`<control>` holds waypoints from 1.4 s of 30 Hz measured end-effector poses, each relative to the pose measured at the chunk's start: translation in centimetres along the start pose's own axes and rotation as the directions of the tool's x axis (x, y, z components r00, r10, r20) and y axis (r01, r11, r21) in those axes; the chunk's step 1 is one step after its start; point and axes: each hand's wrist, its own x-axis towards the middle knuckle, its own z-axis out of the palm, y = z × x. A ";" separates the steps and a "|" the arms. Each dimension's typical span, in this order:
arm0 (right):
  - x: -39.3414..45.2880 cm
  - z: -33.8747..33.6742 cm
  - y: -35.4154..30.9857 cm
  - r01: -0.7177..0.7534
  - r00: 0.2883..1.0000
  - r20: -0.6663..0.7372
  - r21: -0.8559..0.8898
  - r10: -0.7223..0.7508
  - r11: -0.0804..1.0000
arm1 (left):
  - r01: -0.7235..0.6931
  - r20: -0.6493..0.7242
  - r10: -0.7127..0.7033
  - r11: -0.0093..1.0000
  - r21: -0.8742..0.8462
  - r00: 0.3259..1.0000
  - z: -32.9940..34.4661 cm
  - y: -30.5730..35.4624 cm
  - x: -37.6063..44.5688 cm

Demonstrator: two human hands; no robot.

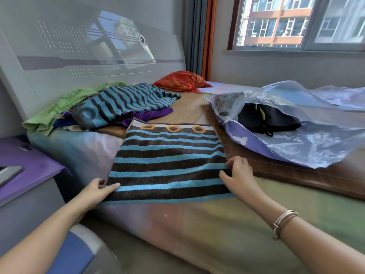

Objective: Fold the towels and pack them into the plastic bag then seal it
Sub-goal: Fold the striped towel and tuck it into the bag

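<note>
A brown and blue striped towel (167, 159) with three orange rings lies flat on the bed in front of me. My left hand (96, 191) pinches its near left corner. My right hand (240, 175) grips its near right edge. A pile of unfolded towels (122, 103), one blue-black striped, one green, one purple, sits behind it by the headboard. The clear bluish plastic bag (296, 139) lies open to the right with a dark folded item (266, 119) inside.
A red pillow (180, 81) lies at the bed's far end under the window. A purple-topped nightstand (23, 169) stands at the left with a flat device on it. The grey headboard (88, 56) runs along the left. A bamboo mat (189, 109) covers the bed's middle.
</note>
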 end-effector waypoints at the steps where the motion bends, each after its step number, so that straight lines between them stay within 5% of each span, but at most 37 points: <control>1: -0.5 -0.3 0.6 -0.045 0.999 0.033 0.051 0.043 0.998 | 0.002 0.030 -0.001 1.000 -0.025 1.000 0.1 0.1 -0.3; 11: -2.2 -0.2 1.8 -0.214 0.975 0.119 0.264 0.189 0.940 | -0.013 0.018 0.018 0.975 -0.222 1.000 -0.5 0.1 -1.7; 16: -3.9 -1.2 2.7 0.030 0.999 0.027 0.300 -0.040 0.953 | -0.114 -0.158 0.089 0.981 -0.160 0.983 -0.6 0.0 -2.2; 18: -4.5 -1.7 2.6 0.141 0.986 0.047 0.281 -0.161 0.949 | -0.183 -0.118 0.160 0.959 -0.216 0.980 -1.1 0.2 -2.9; 22: -5.2 -2.5 1.7 0.216 0.954 0.208 0.016 -0.214 0.976 | -0.278 0.025 0.303 0.900 -0.337 0.953 -2.2 1.5 -4.5; 25: -5.1 -2.6 0.8 0.318 0.948 0.119 -0.337 -0.295 0.886 | -0.291 0.173 0.366 0.891 -0.349 0.915 -3.3 2.0 -5.2; 27: -4.8 -2.9 0.2 0.319 0.943 0.036 -0.385 -0.331 0.866 | -0.325 0.271 0.361 0.931 -0.169 0.892 -4.1 2.2 -5.4; 29: -4.1 -3.4 -0.2 0.300 0.944 -0.030 -0.340 -0.330 0.891 | -0.386 0.246 0.355 0.918 0.093 0.902 -4.1 2.7 -5.8; 32: -3.1 -4.1 -0.5 0.324 0.928 -0.133 -0.183 -0.349 0.928 | -0.519 -0.005 0.538 0.815 0.259 0.843 -4.1 3.0 -5.4; 35: -2.3 -4.8 -0.6 0.361 0.931 -0.105 0.112 -0.350 0.926 | -0.553 -0.189 0.582 0.812 0.188 0.791 -4.7 3.6 -5.2; 38: -1.8 -5.7 -1.1 0.247 0.957 0.011 0.484 -0.289 0.839 | -0.575 -0.153 0.573 0.817 0.037 0.805 -5.4 4.2 -4.9; 42: -0.2 -4.7 -1.0 0.163 0.982 -0.010 0.556 -0.190 0.815 | -0.521 -0.137 0.504 0.837 -0.165 0.853 -5.0 5.0 -4.0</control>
